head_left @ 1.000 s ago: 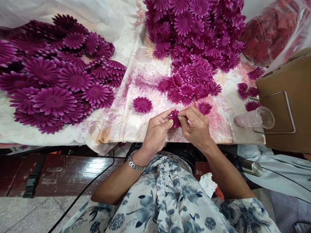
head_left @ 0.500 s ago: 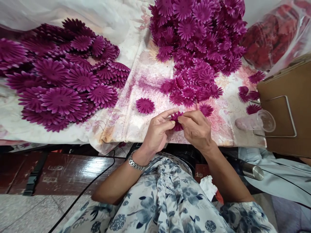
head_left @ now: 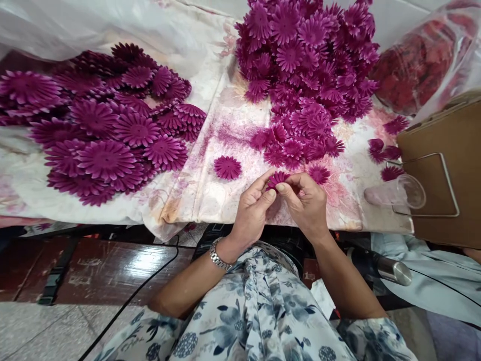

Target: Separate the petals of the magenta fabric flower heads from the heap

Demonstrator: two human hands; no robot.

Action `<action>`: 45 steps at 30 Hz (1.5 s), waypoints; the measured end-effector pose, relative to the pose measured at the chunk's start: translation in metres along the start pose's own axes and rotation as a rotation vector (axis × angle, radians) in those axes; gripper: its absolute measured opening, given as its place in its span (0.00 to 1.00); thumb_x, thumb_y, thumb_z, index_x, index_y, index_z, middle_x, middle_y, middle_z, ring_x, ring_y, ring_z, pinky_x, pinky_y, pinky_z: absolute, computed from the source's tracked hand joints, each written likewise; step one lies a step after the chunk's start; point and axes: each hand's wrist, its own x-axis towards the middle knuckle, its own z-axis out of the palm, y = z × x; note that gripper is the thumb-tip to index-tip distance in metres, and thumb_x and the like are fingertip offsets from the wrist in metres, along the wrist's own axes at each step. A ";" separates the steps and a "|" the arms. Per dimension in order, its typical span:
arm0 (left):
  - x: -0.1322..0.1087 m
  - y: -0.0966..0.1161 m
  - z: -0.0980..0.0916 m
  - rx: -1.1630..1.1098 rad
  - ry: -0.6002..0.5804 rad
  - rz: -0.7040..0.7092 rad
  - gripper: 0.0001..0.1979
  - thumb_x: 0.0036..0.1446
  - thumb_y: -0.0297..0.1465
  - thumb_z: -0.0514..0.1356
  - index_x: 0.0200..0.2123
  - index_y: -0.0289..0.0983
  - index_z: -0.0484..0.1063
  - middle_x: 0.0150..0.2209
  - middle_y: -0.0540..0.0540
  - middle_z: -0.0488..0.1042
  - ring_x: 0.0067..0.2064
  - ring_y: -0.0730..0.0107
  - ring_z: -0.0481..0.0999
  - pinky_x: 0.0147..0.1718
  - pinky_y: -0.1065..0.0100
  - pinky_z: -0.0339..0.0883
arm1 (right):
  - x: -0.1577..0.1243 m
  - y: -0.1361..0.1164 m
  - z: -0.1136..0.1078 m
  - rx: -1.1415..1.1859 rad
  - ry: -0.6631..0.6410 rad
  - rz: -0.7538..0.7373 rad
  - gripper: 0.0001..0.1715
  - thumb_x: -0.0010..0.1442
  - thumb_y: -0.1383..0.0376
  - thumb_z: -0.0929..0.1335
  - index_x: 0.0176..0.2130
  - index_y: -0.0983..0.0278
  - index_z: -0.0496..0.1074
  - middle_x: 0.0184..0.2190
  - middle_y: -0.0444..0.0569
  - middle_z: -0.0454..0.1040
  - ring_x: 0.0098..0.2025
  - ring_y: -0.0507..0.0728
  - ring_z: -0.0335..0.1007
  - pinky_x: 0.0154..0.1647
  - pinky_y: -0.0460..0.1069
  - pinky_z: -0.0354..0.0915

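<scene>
Between my two hands, just above the table's front edge, is a purple artificial flower (head_left: 278, 178). My left hand (head_left: 252, 208) pinches its left side with thumb and fingers. On the other side, my right hand (head_left: 308, 204) grips its rim, thumb on top. Part of the flower is hidden by the fingers. A single flat purple flower (head_left: 227, 167) lies on the cloth left of my hands, and another small flower (head_left: 319, 174) lies just behind my right hand. Beyond them rises a big heap of purple flowers (head_left: 300, 65).
Stacks of larger purple flower layers (head_left: 107, 159) cover the left of the cloth-covered table (head_left: 199, 200). To the right are a clear plastic cup (head_left: 394, 191), a bent metal wire (head_left: 449, 185), a cardboard box (head_left: 447, 150) and a clear bag of red petals (head_left: 415, 62).
My right hand has turned so its thumb now lies over the flower's edge. The flower is tilted and slightly higher between both hands. The camera view has shifted a little.
</scene>
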 end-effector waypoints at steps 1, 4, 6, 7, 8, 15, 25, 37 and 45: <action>0.000 0.000 -0.001 0.005 -0.014 0.001 0.17 0.49 0.30 0.64 0.45 0.41 0.75 0.43 0.47 0.78 0.47 0.69 0.74 0.51 0.68 0.63 | 0.000 0.001 0.001 0.022 0.003 0.009 0.09 0.58 0.61 0.67 0.29 0.64 0.68 0.24 0.44 0.71 0.26 0.50 0.65 0.28 0.46 0.63; 0.000 0.002 -0.002 0.023 -0.033 0.015 0.17 0.49 0.29 0.64 0.45 0.40 0.75 0.43 0.47 0.78 0.47 0.67 0.74 0.53 0.65 0.62 | 0.002 0.002 0.002 0.047 -0.001 -0.023 0.06 0.58 0.64 0.67 0.30 0.63 0.69 0.26 0.44 0.72 0.28 0.50 0.67 0.30 0.46 0.64; 0.000 0.002 -0.002 0.040 -0.044 0.020 0.19 0.50 0.28 0.63 0.48 0.40 0.73 0.45 0.47 0.78 0.49 0.67 0.74 0.54 0.64 0.61 | 0.002 0.003 0.002 0.045 0.010 -0.036 0.05 0.58 0.65 0.67 0.31 0.63 0.70 0.27 0.45 0.73 0.28 0.50 0.67 0.31 0.47 0.64; 0.000 0.001 -0.003 0.051 -0.047 0.027 0.20 0.51 0.28 0.62 0.49 0.40 0.72 0.46 0.47 0.77 0.49 0.67 0.74 0.55 0.64 0.60 | 0.003 0.003 0.002 0.041 0.015 -0.041 0.04 0.58 0.65 0.67 0.32 0.63 0.70 0.27 0.45 0.73 0.28 0.50 0.67 0.31 0.47 0.64; 0.000 0.000 -0.002 0.065 -0.047 0.039 0.21 0.52 0.28 0.61 0.50 0.41 0.71 0.47 0.47 0.77 0.50 0.66 0.73 0.56 0.63 0.59 | 0.003 0.003 0.002 0.037 0.018 -0.052 0.04 0.58 0.65 0.67 0.32 0.64 0.70 0.27 0.45 0.73 0.28 0.50 0.67 0.31 0.47 0.64; -0.002 -0.003 0.004 0.099 -0.024 0.135 0.16 0.52 0.27 0.60 0.46 0.41 0.73 0.50 0.48 0.73 0.54 0.69 0.69 0.57 0.67 0.57 | 0.006 0.007 0.002 -0.060 0.067 -0.232 0.03 0.58 0.69 0.65 0.31 0.64 0.68 0.25 0.46 0.71 0.28 0.51 0.66 0.30 0.47 0.64; 0.012 0.014 0.003 0.118 0.063 0.035 0.05 0.45 0.22 0.62 0.28 0.36 0.74 0.30 0.50 0.74 0.34 0.78 0.70 0.38 0.75 0.62 | 0.011 0.013 0.001 -0.334 0.013 -0.530 0.06 0.59 0.72 0.63 0.31 0.63 0.66 0.24 0.48 0.71 0.30 0.54 0.64 0.33 0.49 0.63; 0.013 0.009 0.005 0.206 0.100 0.127 0.08 0.44 0.21 0.61 0.29 0.37 0.68 0.30 0.53 0.68 0.32 0.79 0.67 0.33 0.75 0.61 | 0.015 0.010 -0.002 -0.459 0.011 -0.613 0.07 0.58 0.73 0.64 0.29 0.63 0.65 0.23 0.47 0.70 0.29 0.54 0.63 0.34 0.50 0.61; 0.011 0.013 0.010 0.042 0.162 -0.009 0.13 0.44 0.22 0.62 0.35 0.38 0.68 0.25 0.54 0.70 0.26 0.80 0.67 0.29 0.75 0.61 | 0.009 0.007 -0.002 -0.140 0.043 -0.322 0.03 0.60 0.66 0.65 0.35 0.64 0.68 0.27 0.47 0.72 0.31 0.53 0.66 0.33 0.49 0.64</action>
